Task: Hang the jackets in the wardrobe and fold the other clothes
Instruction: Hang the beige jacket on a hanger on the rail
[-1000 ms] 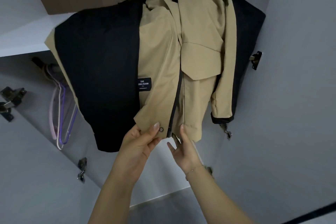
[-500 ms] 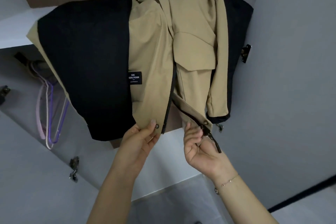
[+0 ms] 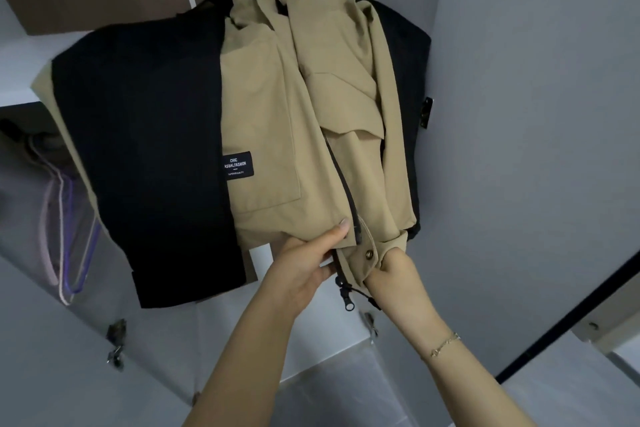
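Here, two hands at the hem: left hand (image 3: 308, 263) pinching the left front edge, thumb beside a snap; right hand (image 3: 398, 270) curled round the right front corner, below a brass snap (image 3: 367, 254). One tan-and-black jacket (image 3: 270, 121) hanging inside the wardrobe (image 3: 519, 114). One black label (image 3: 238, 165) reading "CHIC CASUALFASHION". Two zipper pulls (image 3: 347, 298) dangling between the wrists. Empty hangers (image 3: 65, 236) far left.

Both bare forearms rise from the bottom of the frame toward its centre. The left hand (image 3: 304, 263) pinches the jacket (image 3: 277, 121) hem, thumb on top. Just right, the right hand (image 3: 391, 274) grips the other hem edge, fingers curled under.
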